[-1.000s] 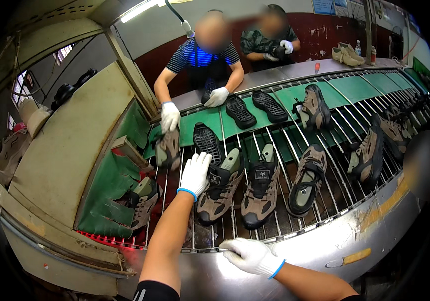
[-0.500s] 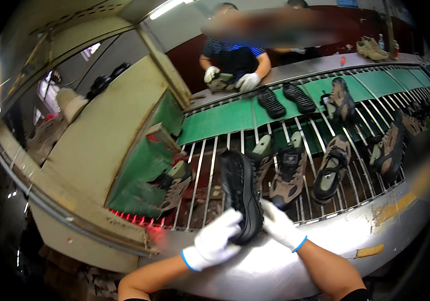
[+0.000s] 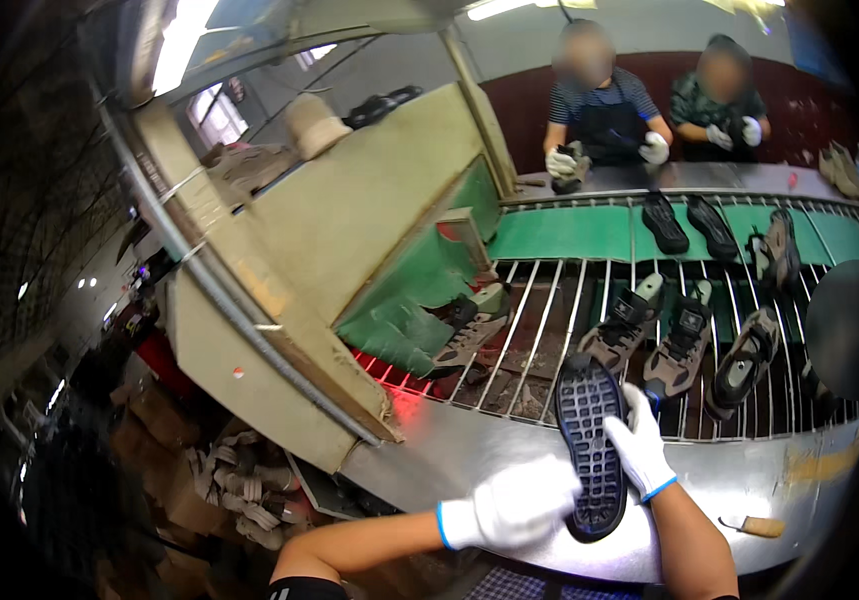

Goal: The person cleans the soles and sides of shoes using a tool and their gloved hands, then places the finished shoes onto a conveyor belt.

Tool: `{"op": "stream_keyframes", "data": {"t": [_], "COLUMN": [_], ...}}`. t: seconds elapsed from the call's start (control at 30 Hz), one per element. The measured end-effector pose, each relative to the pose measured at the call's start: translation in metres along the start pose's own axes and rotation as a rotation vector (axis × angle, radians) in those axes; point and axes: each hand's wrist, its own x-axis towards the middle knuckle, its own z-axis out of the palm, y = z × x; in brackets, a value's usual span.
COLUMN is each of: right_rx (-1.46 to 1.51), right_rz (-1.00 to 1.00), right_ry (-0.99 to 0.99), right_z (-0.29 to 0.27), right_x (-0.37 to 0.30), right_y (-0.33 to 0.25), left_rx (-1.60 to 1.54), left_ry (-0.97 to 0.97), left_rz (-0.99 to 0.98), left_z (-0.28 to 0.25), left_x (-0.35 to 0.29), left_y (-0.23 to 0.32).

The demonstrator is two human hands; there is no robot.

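A black shoe sole point(image 3: 594, 445) stands on end over the metal ledge, its grid-patterned hollow side facing me. My right hand point(image 3: 641, 445), in a white glove with a blue cuff, grips the sole by its right edge, thumb laid towards the front. At the lower left edge of the sole is my left hand point(image 3: 521, 502), gloved the same way; motion smears its fingers, so its grip is unclear. Just beyond the sole, a brown-and-black shoe upper point(image 3: 621, 330) and a second shoe upper point(image 3: 681, 345) rest on the rack bars.
The metal rod rack point(image 3: 539, 340) carries another shoe point(image 3: 754, 365); one more shoe point(image 3: 474, 330) lies near the machine opening. Soles point(image 3: 664, 222) sit on the green belt point(image 3: 569, 232). A wooden-handled tool point(image 3: 759, 526) lies right on the ledge point(image 3: 709, 480). Two co-workers work opposite.
The sole has turned from showing its side to showing its inner grid. My left hand has moved and blurs. The view has swung left, so the rack appears farther right.
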Motion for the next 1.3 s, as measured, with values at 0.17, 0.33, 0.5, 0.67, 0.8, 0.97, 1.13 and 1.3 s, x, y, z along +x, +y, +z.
{"op": "stream_keyframes", "data": {"t": [0.17,0.33,0.5,0.67,0.8,0.97,1.13,1.3], "right_rx": [-0.117,-0.233,-0.299,-0.289,-0.242,-0.186,-0.167,-0.154], "right_rz": [0.119,0.129,0.134,0.415,0.899,1.155,1.015,0.761], "right_ry": [0.169,0.085,-0.007,-0.158,-0.355,-0.497,-0.388,-0.184], "right_z": [-0.01,-0.006,-0.013,-0.022,-0.034,-0.04,-0.028,-0.016], "right_x": [0.01,0.001,0.001,0.014,0.061,0.092,0.075,0.061], "right_y": [0.005,0.004,-0.008,-0.023,-0.061,-0.055,-0.044,-0.052], "left_rx": [0.398,0.702,0.805,0.839,0.892,1.045,1.114,0.687], "left_ry": [-0.102,-0.241,-0.368,-0.486,-0.353,-0.409,-0.382,-0.328], "left_rz": [-0.232,-0.513,-0.723,-0.973,-1.241,-1.446,-0.988,-0.815], "left_z": [-0.059,-0.064,-0.037,-0.046,-0.061,-0.076,-0.063,-0.049], "left_x": [0.081,0.12,0.129,0.146,0.17,0.163,0.138,0.182], "left_y": [-0.159,-0.363,-0.495,-0.573,-0.62,-0.682,-0.678,-0.558]}}
